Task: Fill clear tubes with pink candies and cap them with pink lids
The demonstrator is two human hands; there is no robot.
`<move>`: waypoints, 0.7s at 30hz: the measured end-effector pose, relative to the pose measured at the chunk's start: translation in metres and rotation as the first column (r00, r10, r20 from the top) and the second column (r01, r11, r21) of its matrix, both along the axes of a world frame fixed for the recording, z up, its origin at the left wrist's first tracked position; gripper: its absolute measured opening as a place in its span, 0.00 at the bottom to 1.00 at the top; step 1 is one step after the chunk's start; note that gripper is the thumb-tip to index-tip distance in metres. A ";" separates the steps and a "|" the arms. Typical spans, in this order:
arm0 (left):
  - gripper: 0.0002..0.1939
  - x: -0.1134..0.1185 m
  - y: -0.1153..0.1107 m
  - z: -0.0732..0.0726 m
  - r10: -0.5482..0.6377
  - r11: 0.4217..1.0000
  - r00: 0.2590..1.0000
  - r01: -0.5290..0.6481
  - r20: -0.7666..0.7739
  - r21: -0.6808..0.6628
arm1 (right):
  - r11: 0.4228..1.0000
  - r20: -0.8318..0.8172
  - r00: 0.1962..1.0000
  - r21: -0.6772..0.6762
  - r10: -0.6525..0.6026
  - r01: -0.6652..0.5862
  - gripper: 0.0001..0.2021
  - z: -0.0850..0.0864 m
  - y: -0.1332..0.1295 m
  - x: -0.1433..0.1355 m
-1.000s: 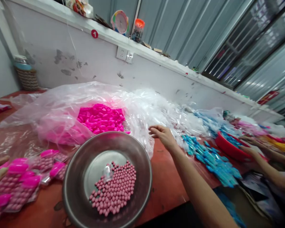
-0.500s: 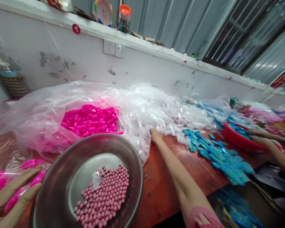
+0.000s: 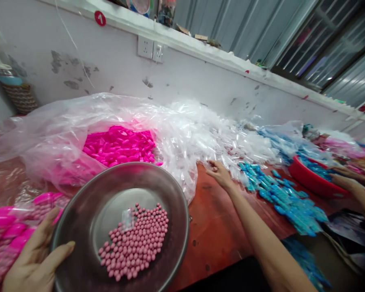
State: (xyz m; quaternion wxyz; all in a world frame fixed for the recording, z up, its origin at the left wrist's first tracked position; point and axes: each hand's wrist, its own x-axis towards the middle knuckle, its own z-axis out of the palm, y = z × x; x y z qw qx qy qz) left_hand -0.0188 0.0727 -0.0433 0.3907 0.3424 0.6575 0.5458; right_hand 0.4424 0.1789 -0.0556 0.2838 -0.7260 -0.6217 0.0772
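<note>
My left hand [image 3: 38, 257] grips the left rim of a round metal basin [image 3: 109, 178], thumb over the edge. Pink beads [image 3: 136, 243] lie in the basin's lower right, with a small clear plastic piece [image 3: 127, 220] on them. My right hand [image 3: 220, 173] is above the red tabletop, close to a heap of clear plastic pieces [image 3: 225, 144]. Its fingers are bent with thumb and forefinger apart; I see nothing between them. Behind the basin, bright pink plastic pieces [image 3: 118, 146] lie in a large clear bag [image 3: 57, 121].
Pink bead-filled packs [image 3: 9, 227] lie left of the basin. Blue pieces [image 3: 286, 198] spread over the red table [image 3: 213, 227] at right. Beyond them, another person's hands [image 3: 343, 178] are at a red basin [image 3: 310, 178]. A wall with a ledge [image 3: 176, 36] runs behind.
My left hand has moved from the pink packs onto the basin's rim. The basin looks slightly tilted and lifted. My right hand has drawn away from the clear bag's edge to the right.
</note>
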 end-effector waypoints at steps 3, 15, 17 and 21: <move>0.33 -0.004 0.019 0.010 -0.048 0.999 0.983 0.049 0.175 -0.002 | 0.989 -0.077 0.987 0.053 0.140 -0.136 0.22 0.028 -0.014 -0.028; 0.27 -0.032 0.088 -0.002 -0.362 0.916 0.913 0.312 0.189 0.251 | 0.568 0.565 0.319 -0.343 0.761 -0.748 0.16 0.043 0.000 -0.211; 0.27 -0.033 0.089 -0.004 -0.367 0.917 0.904 0.311 0.218 0.251 | 0.585 0.641 0.212 -0.451 0.738 -0.674 0.11 0.034 0.008 -0.223; 0.27 -0.034 0.089 -0.006 -0.374 0.913 0.892 0.306 0.254 0.271 | 0.534 0.638 0.080 -0.560 0.766 -0.634 0.08 0.023 0.012 -0.234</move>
